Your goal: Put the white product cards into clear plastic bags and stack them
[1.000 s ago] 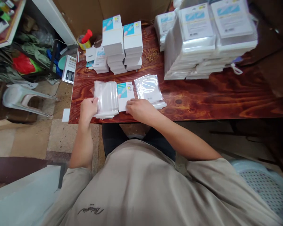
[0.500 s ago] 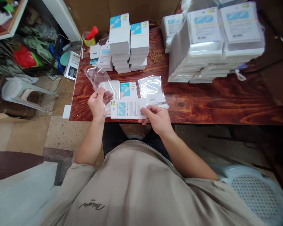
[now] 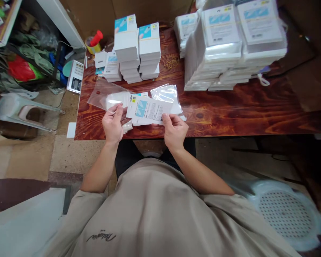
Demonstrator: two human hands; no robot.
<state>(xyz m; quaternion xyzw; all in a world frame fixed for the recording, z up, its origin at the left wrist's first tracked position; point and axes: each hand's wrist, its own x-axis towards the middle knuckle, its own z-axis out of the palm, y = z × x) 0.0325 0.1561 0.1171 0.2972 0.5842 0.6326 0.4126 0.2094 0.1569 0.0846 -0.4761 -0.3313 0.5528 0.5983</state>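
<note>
Between thumb and fingers, my left hand pinches a clear plastic bag with a hang hole at its far left end. My right hand grips the right end of a white printed card with a blue picture and a yellow mark. The card's left end lies at the bag's edge by my left fingers; I cannot tell whether it is inside. Partly covered behind it are more cards on the table. Just beyond my right hand lie filled clear packets.
Stacks of cards stand at the back of the wooden table. Large piles of bagged cards rise at the back right. Rubber bands, a tape roll with a red object and a scale are near.
The card in my right hand has tilted, its left end rising toward the bag. The bag in my left hand has swung lower and flatter. The whole view has shifted slightly.
</note>
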